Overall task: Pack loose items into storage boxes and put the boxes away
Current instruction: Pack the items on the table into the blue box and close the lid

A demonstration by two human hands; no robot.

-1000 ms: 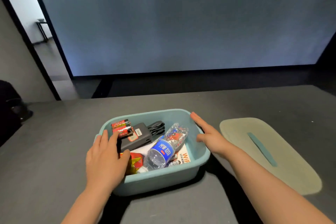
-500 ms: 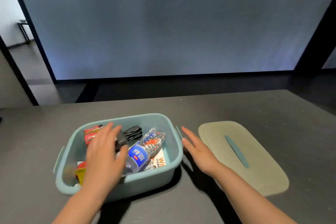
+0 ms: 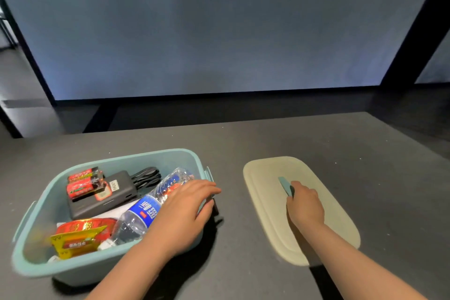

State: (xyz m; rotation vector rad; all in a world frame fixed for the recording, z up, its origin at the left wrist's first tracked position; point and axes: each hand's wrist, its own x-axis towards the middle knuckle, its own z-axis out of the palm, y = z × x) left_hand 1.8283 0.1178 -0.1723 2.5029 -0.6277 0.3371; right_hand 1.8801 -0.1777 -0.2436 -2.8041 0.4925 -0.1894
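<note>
Box (image 3: 80,268) was steadied at its right rim by your flat left hand (image 3: 181,217) while your right hand (image 3: 305,209) pinched the lid's handle (image 3: 283,184), seemingly to cover it.

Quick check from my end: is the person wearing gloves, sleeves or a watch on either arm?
No. The left hand and right hand are bare, with no gloves, rings or watch in view. Both forearms are uncovered as far as the frame's bottom edge, so no sleeve shows.
</note>
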